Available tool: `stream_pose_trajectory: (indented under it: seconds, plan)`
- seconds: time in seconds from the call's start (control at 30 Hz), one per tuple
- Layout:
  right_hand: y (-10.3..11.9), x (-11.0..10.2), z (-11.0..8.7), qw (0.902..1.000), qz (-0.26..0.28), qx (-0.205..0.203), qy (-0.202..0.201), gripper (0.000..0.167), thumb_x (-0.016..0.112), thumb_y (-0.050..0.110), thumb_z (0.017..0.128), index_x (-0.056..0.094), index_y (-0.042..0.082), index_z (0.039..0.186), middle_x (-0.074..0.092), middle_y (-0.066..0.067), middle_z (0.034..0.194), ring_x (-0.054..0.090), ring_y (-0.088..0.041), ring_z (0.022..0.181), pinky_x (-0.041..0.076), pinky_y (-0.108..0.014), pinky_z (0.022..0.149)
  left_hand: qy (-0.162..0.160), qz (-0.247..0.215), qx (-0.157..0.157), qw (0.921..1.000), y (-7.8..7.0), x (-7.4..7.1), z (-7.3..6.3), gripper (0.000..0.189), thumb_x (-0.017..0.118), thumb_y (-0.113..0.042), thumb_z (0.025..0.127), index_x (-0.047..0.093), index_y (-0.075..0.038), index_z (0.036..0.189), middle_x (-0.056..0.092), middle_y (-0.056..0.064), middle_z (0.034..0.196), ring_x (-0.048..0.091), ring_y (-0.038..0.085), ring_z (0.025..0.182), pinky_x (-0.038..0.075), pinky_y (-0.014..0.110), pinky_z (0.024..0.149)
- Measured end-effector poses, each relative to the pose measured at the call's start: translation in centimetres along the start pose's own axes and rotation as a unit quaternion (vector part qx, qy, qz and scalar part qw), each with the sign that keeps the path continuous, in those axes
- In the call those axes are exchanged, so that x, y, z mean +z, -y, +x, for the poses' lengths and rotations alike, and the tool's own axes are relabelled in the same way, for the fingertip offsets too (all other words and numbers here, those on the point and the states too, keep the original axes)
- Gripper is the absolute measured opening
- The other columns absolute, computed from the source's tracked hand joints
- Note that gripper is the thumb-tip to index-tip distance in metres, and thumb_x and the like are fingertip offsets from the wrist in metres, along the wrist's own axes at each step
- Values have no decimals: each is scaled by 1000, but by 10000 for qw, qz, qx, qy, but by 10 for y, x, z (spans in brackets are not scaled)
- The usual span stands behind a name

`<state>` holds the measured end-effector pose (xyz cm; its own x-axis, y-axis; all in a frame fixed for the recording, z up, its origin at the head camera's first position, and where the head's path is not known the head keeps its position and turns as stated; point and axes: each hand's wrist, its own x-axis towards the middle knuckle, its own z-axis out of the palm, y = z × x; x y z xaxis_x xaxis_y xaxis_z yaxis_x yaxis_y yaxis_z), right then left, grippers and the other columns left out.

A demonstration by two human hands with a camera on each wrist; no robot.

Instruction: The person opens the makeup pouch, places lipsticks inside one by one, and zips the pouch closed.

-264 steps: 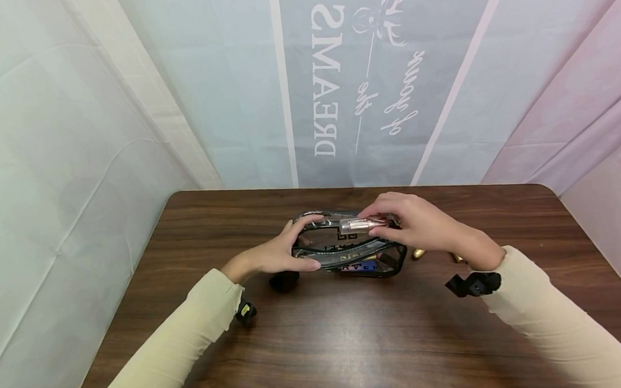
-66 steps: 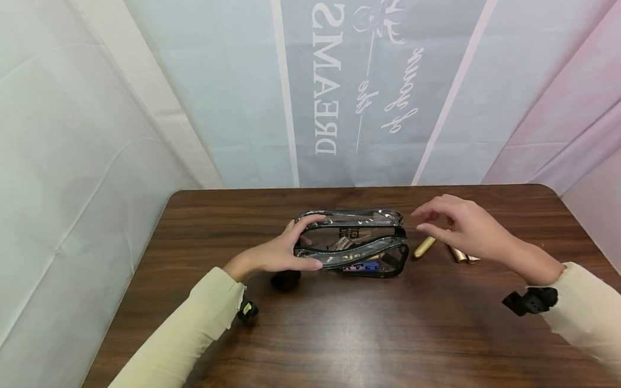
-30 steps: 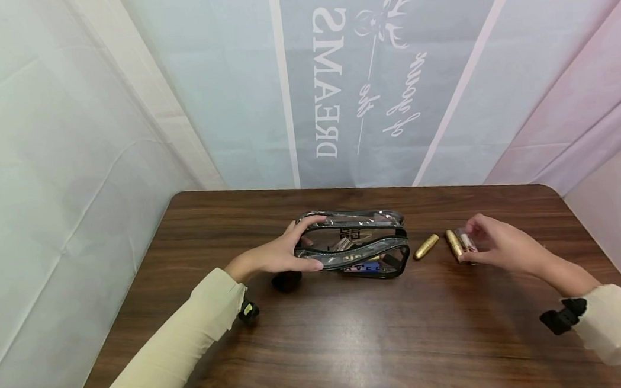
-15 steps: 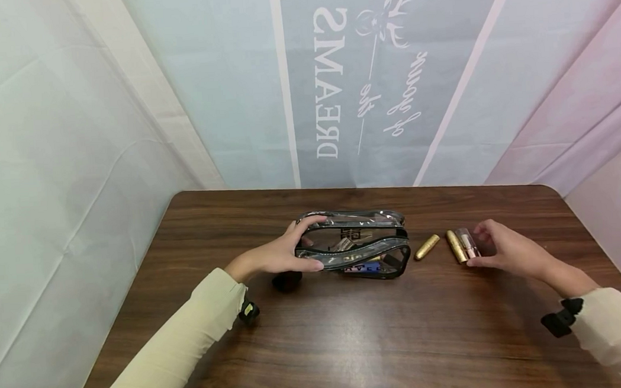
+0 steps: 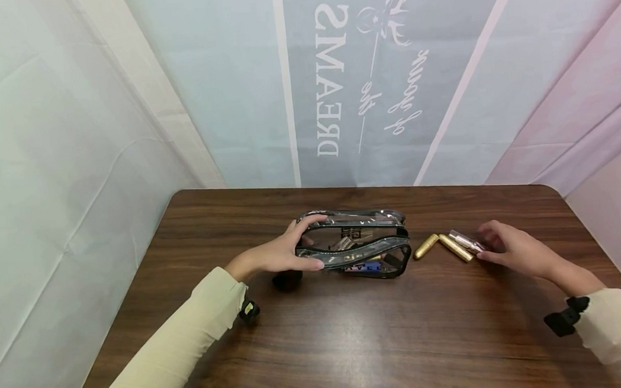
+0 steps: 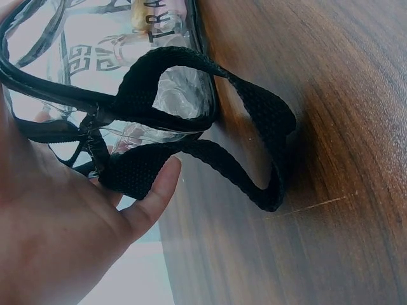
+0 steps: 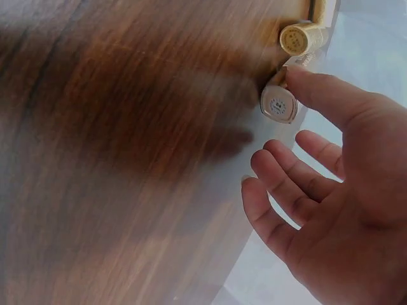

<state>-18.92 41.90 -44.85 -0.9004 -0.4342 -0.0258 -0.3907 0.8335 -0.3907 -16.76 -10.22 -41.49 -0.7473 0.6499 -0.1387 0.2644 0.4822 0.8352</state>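
At the left end of a clear cosmetic bag (image 5: 357,256) with black trim, my left hand (image 5: 277,252) holds its two rims apart, thumb on the near one. Its mouth gapes, and small items show inside. A black strap loop (image 6: 261,121) sticks out beside that hand in the left wrist view. My right hand (image 5: 517,251) is by a clear-capped lipstick tube (image 5: 467,241) on the table, thumb at its end and the other fingers loosely bent away from it. A gold lipstick tube (image 5: 456,248) lies alongside, with another gold tube (image 5: 426,247) nearer the bag.
The brown wooden table (image 5: 352,346) reaches back to a printed cloth backdrop (image 5: 368,83). White cloth (image 5: 48,174) hangs on the left, pale pink cloth on the right. Both wrists carry small black devices.
My right hand has gone from the bag's mouth to the tubes on the right. The clear-capped tube and gold tube beside it have turned and shifted slightly left. My left hand stays put.
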Motion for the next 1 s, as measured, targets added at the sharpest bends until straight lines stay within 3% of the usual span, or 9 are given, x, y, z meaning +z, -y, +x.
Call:
stream_pose_trajectory:
  seconds: [0.53, 1.0]
  plan:
    - [-4, 11, 5, 9967, -496, -371, -523, 31, 77, 4, 88, 67, -2, 117, 65, -6, 94, 59, -20, 83, 48, -38, 66, -20, -20, 0, 10000, 1, 0, 0, 90, 76, -39, 92, 16, -47, 158, 12, 14, 160, 44, 26, 135, 39, 57, 105]
    - [8, 15, 29, 9979, -296, -313, -477, 25, 74, 9, 93, 68, 1, 116, 68, -9, 98, 60, -20, 82, 48, -42, 68, 42, -76, 11, 10000, 1, 0, 0, 90, 75, -38, 92, 15, -46, 159, 11, 14, 160, 43, 27, 136, 40, 56, 104]
